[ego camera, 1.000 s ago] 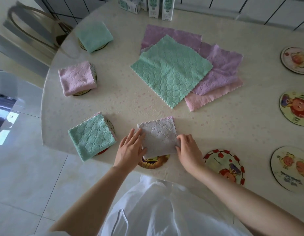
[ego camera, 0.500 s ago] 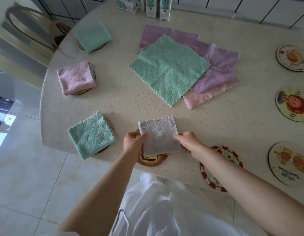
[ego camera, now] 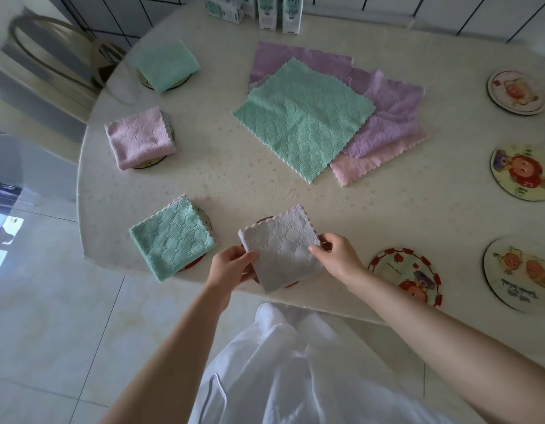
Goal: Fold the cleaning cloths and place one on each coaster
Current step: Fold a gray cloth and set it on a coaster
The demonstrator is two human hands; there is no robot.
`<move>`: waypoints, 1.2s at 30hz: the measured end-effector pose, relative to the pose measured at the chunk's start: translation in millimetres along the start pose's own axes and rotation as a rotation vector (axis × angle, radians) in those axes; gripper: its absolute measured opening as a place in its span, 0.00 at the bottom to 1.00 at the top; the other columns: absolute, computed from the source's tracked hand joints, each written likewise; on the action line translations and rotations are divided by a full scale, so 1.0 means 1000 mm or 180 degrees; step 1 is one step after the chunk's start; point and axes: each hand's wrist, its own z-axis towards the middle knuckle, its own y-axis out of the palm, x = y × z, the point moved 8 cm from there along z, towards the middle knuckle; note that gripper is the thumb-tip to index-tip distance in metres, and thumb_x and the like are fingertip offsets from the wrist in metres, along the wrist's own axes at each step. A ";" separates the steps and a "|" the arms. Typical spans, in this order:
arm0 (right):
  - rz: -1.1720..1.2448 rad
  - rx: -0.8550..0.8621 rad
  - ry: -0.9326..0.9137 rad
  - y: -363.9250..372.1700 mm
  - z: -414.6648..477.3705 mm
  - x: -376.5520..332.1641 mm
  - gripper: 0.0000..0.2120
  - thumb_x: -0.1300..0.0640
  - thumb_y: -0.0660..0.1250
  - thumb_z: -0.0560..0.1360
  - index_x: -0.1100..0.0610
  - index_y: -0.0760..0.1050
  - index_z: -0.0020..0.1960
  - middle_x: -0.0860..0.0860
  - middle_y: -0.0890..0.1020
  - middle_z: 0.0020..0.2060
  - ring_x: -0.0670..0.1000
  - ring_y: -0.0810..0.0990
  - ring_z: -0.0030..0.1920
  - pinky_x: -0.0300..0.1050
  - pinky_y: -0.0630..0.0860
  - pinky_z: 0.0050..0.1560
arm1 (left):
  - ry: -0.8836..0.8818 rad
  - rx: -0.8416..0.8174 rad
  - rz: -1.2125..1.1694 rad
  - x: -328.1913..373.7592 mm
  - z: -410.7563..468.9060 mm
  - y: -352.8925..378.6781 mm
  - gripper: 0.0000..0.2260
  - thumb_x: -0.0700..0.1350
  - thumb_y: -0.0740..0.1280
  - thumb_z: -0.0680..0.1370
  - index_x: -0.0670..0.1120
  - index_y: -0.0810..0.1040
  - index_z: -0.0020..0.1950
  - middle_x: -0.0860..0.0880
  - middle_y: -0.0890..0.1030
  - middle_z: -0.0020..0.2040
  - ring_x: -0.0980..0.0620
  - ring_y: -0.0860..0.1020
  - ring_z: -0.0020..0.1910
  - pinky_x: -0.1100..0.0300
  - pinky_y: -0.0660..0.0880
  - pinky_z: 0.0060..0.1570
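A folded grey cloth (ego camera: 280, 249) lies over a coaster (ego camera: 291, 283) at the table's near edge. My left hand (ego camera: 231, 266) pinches its left side and my right hand (ego camera: 335, 255) pinches its right side. Three folded cloths sit on coasters to the left: a green cloth (ego camera: 172, 238), a pink cloth (ego camera: 138, 137) and a far green cloth (ego camera: 165, 65). An unfolded stack lies mid-table: a green cloth (ego camera: 302, 117) over purple cloths (ego camera: 387, 117) and a pink cloth (ego camera: 375, 162). Bare coasters show at the right: a red-rimmed coaster (ego camera: 409, 275) and other coasters (ego camera: 522, 273), (ego camera: 523, 171), (ego camera: 516, 91).
The round table (ego camera: 234, 185) has a cream cover with its edge close to my body. A chair (ego camera: 51, 56) stands at the far left. Cartons (ego camera: 277, 10) stand at the table's far edge against a tiled wall.
Both hands went from lying flat on the grey cloth to pinching its sides, and the cloth shifted toward me over the coaster, now covering it almost wholly.
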 end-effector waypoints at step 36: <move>-0.1581 0.0444 -0.0372 -0.060 0.051 -0.021 0.10 0.62 0.62 0.75 0.57 0.75 0.56 0.53 0.79 0.53 0.53 0.78 0.51 0.46 0.76 0.49 | 0.1805 0.0762 0.2798 0.103 0.023 0.033 0.08 0.44 0.67 0.76 0.46 0.76 0.54 0.50 0.80 0.49 0.51 0.78 0.43 0.57 0.76 0.39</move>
